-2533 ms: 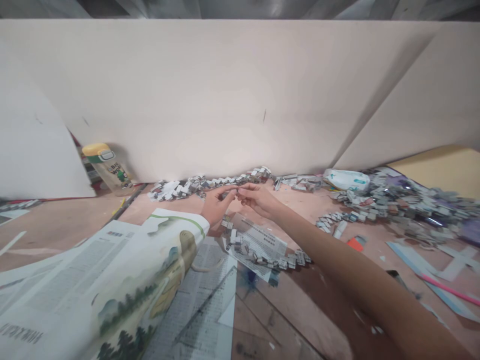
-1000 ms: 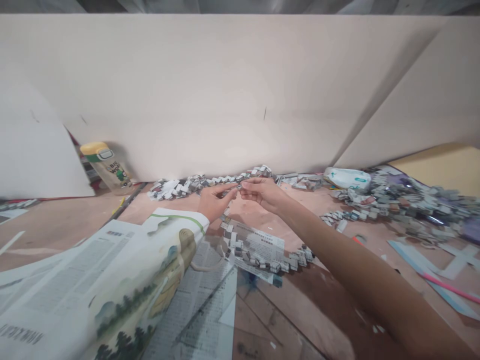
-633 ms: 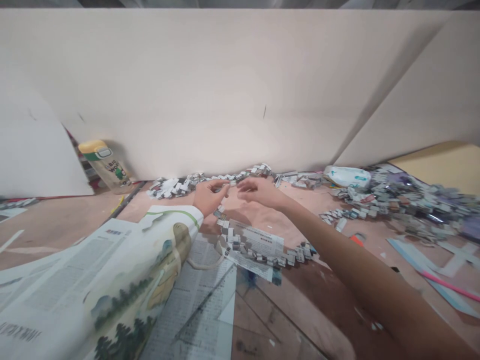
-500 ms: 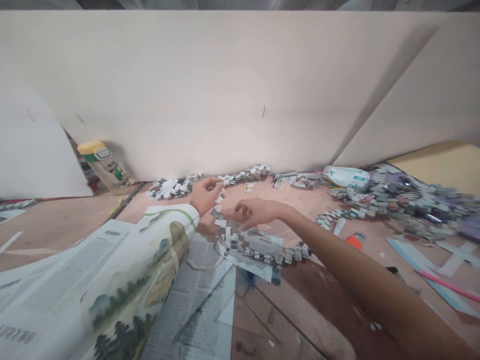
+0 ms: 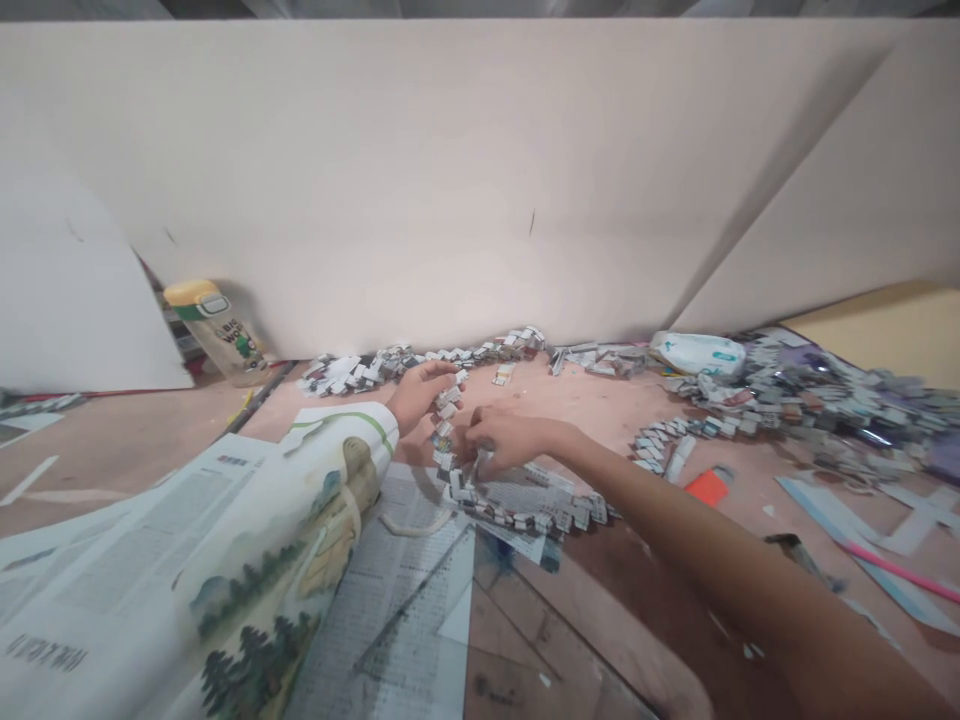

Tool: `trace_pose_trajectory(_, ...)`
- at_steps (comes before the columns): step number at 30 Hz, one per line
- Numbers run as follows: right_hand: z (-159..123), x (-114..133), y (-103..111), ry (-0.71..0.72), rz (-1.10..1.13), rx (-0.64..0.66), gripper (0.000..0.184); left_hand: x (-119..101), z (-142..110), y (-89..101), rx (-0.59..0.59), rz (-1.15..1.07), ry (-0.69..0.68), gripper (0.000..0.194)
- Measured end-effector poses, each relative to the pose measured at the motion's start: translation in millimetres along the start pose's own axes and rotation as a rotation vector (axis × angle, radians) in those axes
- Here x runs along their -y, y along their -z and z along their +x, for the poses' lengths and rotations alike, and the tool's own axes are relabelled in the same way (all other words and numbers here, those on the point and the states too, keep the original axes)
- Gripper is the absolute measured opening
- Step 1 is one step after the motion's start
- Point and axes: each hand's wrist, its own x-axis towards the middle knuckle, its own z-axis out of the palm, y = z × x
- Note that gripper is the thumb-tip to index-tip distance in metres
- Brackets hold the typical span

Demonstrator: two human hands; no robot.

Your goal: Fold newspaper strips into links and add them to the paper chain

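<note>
A zigzag chain of small folded newspaper pieces (image 5: 540,521) curves across the table in front of me. Its upper end rises to my left hand (image 5: 421,395), whose thumb and fingers are closed on it. My right hand (image 5: 514,440) hangs just right of that raised stretch, with its fingers curled together and pointing down. A small greyish scrap of paper (image 5: 484,462) shows at its fingertips, partly hidden by the fingers. Below the hands lie newspaper sheets (image 5: 397,590), and a pale cord loop (image 5: 412,527) is beside the chain.
More folded-paper chain (image 5: 352,372) lies along the white board (image 5: 480,180) at the back. A yellow-lidded bottle (image 5: 225,335) leans at left. At right are a wipes pack (image 5: 697,354), a heap of folded paper pieces (image 5: 817,400), an orange object (image 5: 706,487) and paper strips (image 5: 832,540).
My right hand has lowered slightly and its fingers have closed, with a scrap of paper now at the tips. My left hand has shifted slightly right, still holding the chain.
</note>
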Motion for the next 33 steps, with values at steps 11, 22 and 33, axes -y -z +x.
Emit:
trace_pose_trajectory(11,-34,-54,57,-0.198,0.21,-0.499,0.009,14,3,4.7,-0.003,0.356,-0.176,0.021)
trace_pose_trajectory(22,-27,-11,61,-0.052,0.535,-0.749,0.037,-15,-7,-12.7,0.081,0.307,-0.142,0.027)
trace_pose_trajectory(33,-14,-10,45,-0.095,0.766,-0.622,0.032,-22,-6,-13.6,-0.217,0.206,-0.281,0.046)
